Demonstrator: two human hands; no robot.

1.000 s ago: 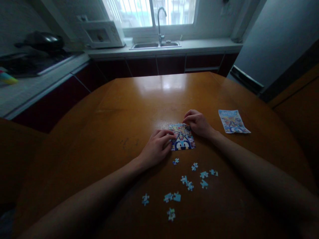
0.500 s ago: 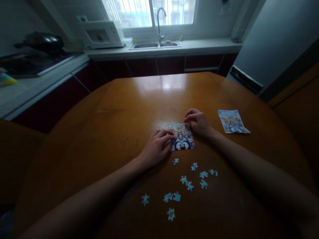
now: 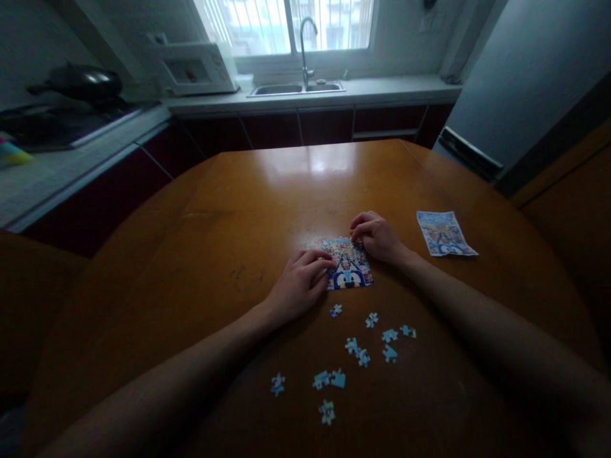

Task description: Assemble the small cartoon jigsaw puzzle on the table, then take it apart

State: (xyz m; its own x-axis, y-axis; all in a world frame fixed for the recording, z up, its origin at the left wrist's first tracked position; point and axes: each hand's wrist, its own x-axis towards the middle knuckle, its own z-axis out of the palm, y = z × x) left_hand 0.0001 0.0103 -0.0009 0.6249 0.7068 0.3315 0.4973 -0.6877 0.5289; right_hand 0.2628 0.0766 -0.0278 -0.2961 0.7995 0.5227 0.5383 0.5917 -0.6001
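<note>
Head view: puzzle (image 3: 351, 266) flat on the counter (image 3: 229, 207), left hand (image 3: 300, 281) resting unclenched over its left edge, presumably to steady it; right hand (image 3: 377, 237) curled at far right corner, grip unclear; loose pieces (image 3: 338, 379) nearer the person, likely for easy reach.

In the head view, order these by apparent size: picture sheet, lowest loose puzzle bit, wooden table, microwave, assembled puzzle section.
1. Wooden table
2. Microwave
3. Assembled puzzle section and picture sheet: too alike to rank, the former being partly covered
4. Lowest loose puzzle bit
</note>
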